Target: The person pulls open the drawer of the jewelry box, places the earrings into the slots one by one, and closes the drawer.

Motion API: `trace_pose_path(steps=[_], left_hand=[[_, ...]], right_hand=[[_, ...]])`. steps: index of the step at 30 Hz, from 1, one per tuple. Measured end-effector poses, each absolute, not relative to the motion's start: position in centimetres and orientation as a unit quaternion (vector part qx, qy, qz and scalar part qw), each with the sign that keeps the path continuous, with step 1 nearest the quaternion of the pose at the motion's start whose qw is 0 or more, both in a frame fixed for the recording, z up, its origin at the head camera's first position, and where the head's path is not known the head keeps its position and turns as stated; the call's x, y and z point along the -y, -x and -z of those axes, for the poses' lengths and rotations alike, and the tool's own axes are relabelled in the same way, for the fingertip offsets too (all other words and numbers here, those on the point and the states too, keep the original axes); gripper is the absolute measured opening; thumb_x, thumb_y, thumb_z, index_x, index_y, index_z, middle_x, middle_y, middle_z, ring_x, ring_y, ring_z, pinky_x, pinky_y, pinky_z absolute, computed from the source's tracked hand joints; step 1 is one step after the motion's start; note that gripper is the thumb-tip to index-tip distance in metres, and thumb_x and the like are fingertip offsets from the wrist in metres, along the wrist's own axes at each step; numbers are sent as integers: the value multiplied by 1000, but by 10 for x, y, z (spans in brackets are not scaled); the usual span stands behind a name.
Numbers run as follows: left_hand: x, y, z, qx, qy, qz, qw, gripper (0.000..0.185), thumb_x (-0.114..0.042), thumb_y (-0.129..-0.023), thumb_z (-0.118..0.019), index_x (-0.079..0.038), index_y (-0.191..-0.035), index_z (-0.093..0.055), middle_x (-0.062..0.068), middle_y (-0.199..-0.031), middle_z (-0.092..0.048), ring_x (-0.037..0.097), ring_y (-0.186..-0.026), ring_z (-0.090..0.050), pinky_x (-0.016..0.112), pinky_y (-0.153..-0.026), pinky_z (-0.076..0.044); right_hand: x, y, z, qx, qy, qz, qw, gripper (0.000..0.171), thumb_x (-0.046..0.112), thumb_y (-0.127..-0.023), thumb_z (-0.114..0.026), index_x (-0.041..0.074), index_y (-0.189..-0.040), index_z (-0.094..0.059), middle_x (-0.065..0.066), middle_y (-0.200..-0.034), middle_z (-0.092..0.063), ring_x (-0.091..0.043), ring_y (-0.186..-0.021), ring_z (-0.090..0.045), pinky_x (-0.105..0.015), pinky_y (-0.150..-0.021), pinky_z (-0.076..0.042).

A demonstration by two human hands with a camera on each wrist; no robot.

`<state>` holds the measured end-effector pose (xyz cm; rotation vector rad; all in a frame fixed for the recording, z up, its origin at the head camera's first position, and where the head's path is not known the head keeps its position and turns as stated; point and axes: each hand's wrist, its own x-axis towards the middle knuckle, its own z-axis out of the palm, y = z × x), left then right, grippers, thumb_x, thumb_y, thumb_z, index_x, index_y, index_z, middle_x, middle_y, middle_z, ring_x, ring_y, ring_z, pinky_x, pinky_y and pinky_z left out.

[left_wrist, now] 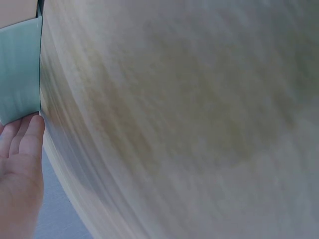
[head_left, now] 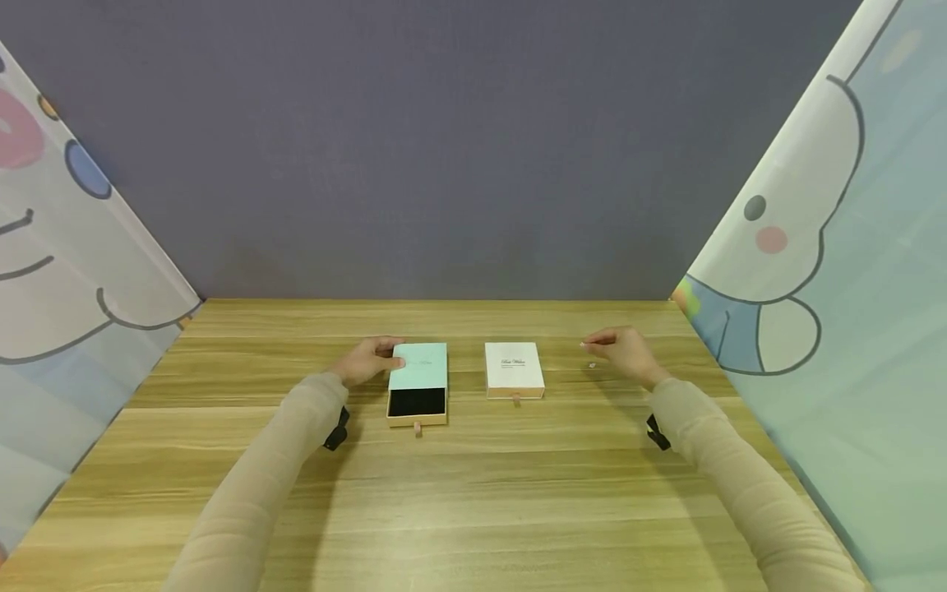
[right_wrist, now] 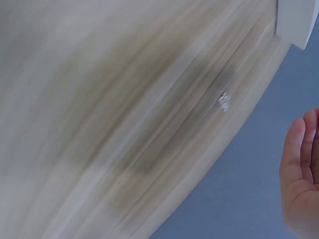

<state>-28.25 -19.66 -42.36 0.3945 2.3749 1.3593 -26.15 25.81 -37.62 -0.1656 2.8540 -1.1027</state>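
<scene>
A mint-green drawer box [head_left: 418, 366] stands left of centre, its drawer [head_left: 418, 403] pulled out toward me and showing a black lining. My left hand [head_left: 367, 360] holds the box by its left side, thumb on the lid. In the left wrist view its fingers [left_wrist: 31, 137] lie against the box's end. Over the table at the right, my right hand [head_left: 620, 350] pinches a tiny whitish piece [head_left: 583, 345] at the fingertips. Just below them a small sparkling silver piece [head_left: 592, 365] lies on the wood; the right wrist view shows its glittering surface [right_wrist: 224, 102].
Between the hands sits a closed white drawer box [head_left: 514, 367] with dark lettering and a small pull tab. The wooden table [head_left: 473, 510] ends at a dark grey panel [head_left: 444, 164]. Cartoon-printed curtains [head_left: 851, 329] hang along both sides.
</scene>
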Motion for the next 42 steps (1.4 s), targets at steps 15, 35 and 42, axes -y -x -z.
trace_pose_path(steps=[15, 35, 42], left_hand=[[197, 282, 426, -847, -141, -478, 184, 59, -23, -91, -58, -2, -141, -33, 23, -144, -30, 40, -131, -30, 52, -104, -32], [198, 282, 426, -842, -131, -489, 187, 59, -25, -90, -59, -6, -141, -35, 22, -145, -29, 39, -133, -27, 52, -105, -31], [198, 283, 426, -837, -134, -494, 190, 60, -24, -91, -59, -5, -141, -34, 22, -146, -27, 39, -134, -26, 52, -107, -29]], right_hand=[[-210, 255, 369, -918, 88, 383, 59, 21, 19, -87, -63, 7, -103, -70, -14, -107, -66, -29, -101, -61, -40, -85, -51], [-155, 241, 354, -896, 100, 424, 85, 20, 21, -83, -68, 10, -100, -71, -9, -105, -67, -22, -95, -63, -39, -83, -52], [-136, 237, 354, -893, 104, 424, 107, 22, 22, -84, -68, 9, -101, -71, -5, -103, -69, -18, -94, -63, -36, -83, -52]])
